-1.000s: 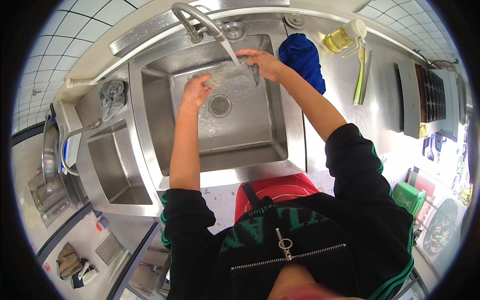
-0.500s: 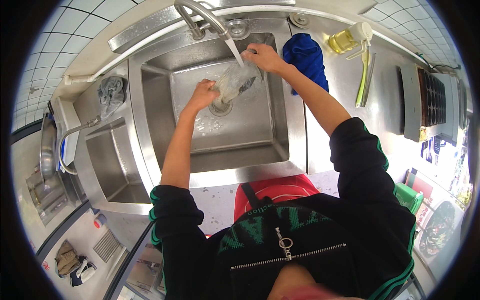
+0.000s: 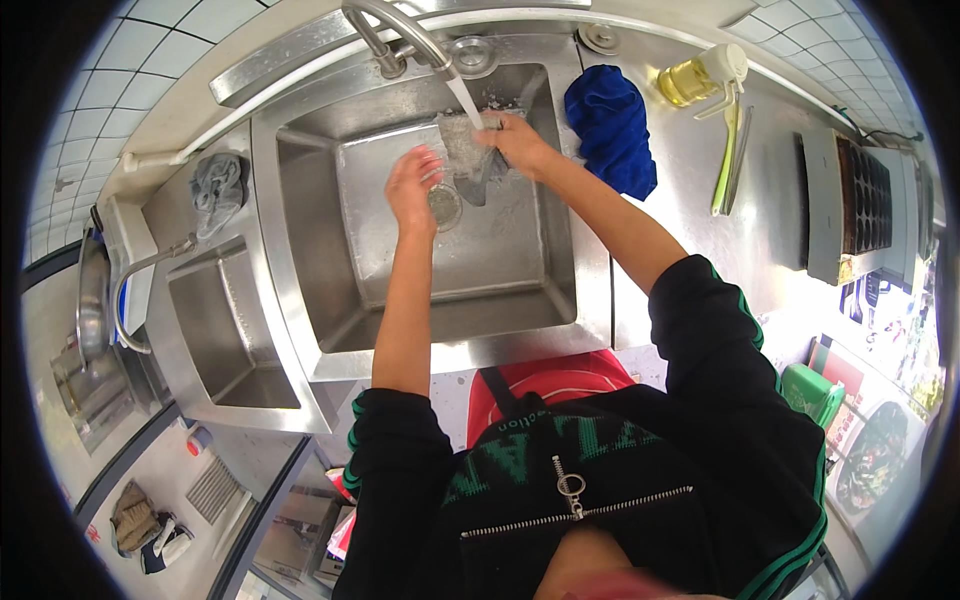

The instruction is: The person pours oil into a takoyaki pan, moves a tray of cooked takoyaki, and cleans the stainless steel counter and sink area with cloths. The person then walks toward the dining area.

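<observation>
A thin, wet grey cloth (image 3: 466,150) hangs in the large steel sink (image 3: 390,335), under the stream from the faucet (image 3: 425,45). My right hand (image 3: 515,145) grips the cloth by its right side, close to where the water falls. To the left of the cloth, my left hand (image 3: 412,185) is apart from it, fingers loosely spread with nothing in them. The round drain (image 3: 446,207) lies just beside my left hand on the sink floor. Part of the cloth is hidden behind my right fingers and the water.
A blue cloth (image 3: 610,130) lies on the counter right of the sink. Beyond it are an oil jug (image 3: 700,75), a green utensil (image 3: 726,160) and a dark-topped appliance (image 3: 865,190). On the left are a grey rag (image 3: 220,190) and a smaller sink (image 3: 230,330).
My left hand has let go of the cloth and opened. The cloth has spread out flatter under the water, and my right hand has come a little nearer and lower with it.
</observation>
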A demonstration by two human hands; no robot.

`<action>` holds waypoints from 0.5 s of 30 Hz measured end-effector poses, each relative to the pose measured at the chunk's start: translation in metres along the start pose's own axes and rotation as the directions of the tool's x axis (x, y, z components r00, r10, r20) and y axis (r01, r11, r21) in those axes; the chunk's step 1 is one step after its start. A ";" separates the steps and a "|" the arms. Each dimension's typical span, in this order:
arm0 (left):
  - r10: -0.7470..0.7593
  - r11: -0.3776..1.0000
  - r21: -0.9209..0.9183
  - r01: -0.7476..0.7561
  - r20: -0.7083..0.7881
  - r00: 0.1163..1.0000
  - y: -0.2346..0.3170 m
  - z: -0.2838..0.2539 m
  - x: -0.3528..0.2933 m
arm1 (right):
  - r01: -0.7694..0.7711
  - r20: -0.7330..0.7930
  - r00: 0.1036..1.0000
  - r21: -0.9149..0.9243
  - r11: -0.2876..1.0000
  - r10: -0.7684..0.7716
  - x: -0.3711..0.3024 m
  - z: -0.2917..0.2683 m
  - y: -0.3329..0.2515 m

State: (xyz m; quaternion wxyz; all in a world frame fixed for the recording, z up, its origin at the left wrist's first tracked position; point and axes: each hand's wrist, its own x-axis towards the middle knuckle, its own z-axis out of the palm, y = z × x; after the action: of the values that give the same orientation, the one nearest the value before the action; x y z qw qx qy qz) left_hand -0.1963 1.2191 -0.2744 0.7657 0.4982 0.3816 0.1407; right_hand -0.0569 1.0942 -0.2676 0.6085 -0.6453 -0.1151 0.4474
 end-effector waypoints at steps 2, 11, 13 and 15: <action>0.008 1.000 0.009 -0.007 -0.115 0.993 -0.011 -0.004 0.007 | -0.091 0.050 0.995 0.218 0.972 0.082 0.004 -0.005 -0.007; -0.235 0.624 -0.619 0.476 0.433 0.870 -0.028 0.059 -0.002 | 0.021 -0.158 0.987 0.216 0.976 0.014 0.017 0.001 -0.007; -0.209 0.626 -0.659 0.417 0.373 0.904 -0.020 0.064 -0.001 | 0.314 -0.157 0.894 -0.447 0.837 -0.420 0.005 0.010 0.003; -0.239 0.630 -0.667 0.398 0.322 0.916 -0.016 0.061 0.002 | 0.483 0.064 0.794 -0.670 0.563 -0.605 -0.014 0.015 0.012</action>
State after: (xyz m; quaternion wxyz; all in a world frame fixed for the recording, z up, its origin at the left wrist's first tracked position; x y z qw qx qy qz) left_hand -0.1532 1.1731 -0.2759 0.9460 0.0933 0.2976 0.0890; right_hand -0.0804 1.0923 -0.2699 0.4574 -0.7843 -0.4045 0.1092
